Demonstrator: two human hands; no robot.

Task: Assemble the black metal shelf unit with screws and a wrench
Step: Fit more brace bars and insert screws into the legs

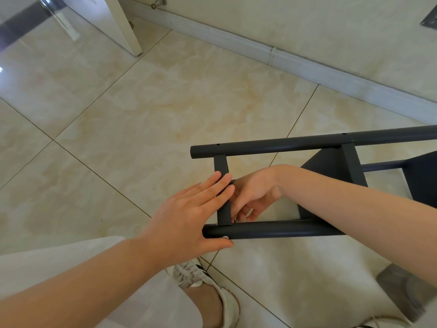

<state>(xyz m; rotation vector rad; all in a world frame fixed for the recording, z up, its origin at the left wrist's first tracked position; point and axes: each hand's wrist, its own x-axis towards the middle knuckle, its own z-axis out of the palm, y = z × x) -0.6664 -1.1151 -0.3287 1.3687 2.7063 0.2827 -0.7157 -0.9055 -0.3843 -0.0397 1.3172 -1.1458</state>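
Black frame (pixel 283 229) was braced by the flat left hand (pixel 186 216) while the right hand (pixel 250 197), curled behind the crossbar (pixel 220 165), grip unclear, was judged fastening it; tightening awaited.

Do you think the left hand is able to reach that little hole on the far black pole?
Probably yes: the left hand rests on the crossbar that joins the far pole, and nothing covers the hole.

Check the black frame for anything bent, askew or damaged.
Nothing stands out: the frame lies on its side on the floor, tubes straight, crossbar square between them, left hand flat on it, right hand behind.
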